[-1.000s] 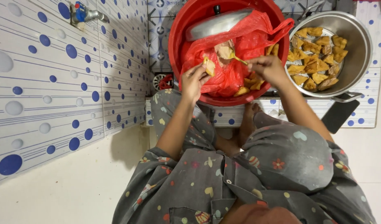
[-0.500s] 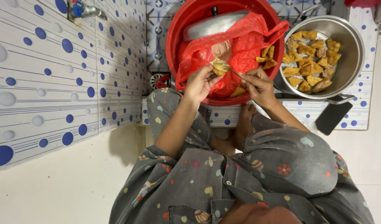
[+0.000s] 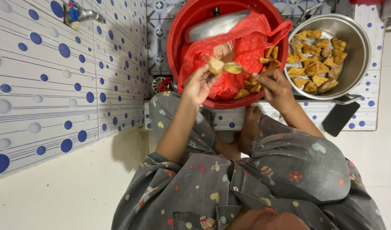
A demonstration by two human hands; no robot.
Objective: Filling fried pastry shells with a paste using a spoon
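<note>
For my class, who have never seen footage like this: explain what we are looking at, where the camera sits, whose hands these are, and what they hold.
The camera is worn on a person's head and looks down, so you see their own lap and two bare hands; no machine is involved. The person sits on the floor by a tiled wall. The left hand holds a small piece of food. The right hand holds a spoon against that piece. Both hands are over a red basin lined with a red plastic bag. Beside it stands a metal pot full of golden fried pieces. A dark phone lies near the pot.
</note>
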